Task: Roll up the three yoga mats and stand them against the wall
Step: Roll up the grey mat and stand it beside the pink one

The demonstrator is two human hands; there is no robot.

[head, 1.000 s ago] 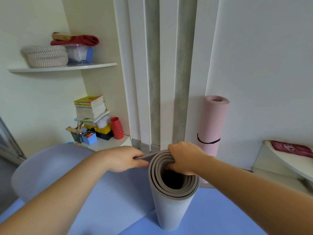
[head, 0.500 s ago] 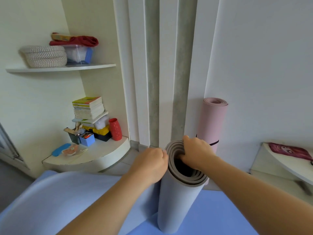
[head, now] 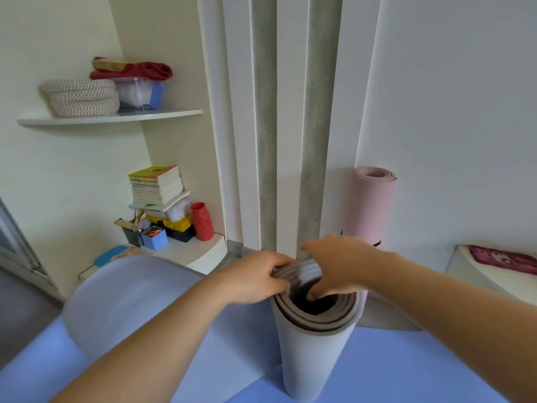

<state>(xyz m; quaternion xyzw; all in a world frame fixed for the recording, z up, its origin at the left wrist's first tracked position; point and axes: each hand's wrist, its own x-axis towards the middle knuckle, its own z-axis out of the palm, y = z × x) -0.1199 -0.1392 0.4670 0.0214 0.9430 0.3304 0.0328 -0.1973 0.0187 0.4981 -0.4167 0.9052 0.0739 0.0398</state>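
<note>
The grey mat (head: 308,359) stands on end on the blue mat (head: 421,370), a little out from the wall (head: 450,112) and only part rolled, its loose tail (head: 125,301) billowing off to the left. The left grip (head: 255,282) is clamped on the outer layers at the rim. The right grip (head: 334,266) hooks down into the core, fingers curled round the inner turns.

The way to do it: twist the core tight with the right, feed the tail in with the left, hold the roll upright so the edges line up.

The pink mat (head: 372,205) is already strapped and leaning on the wall, just behind the right wrist, so don't knock it. A low shelf (head: 203,254) with books (head: 157,184) and a red vase (head: 202,222) sits near where the tail swings.
</note>
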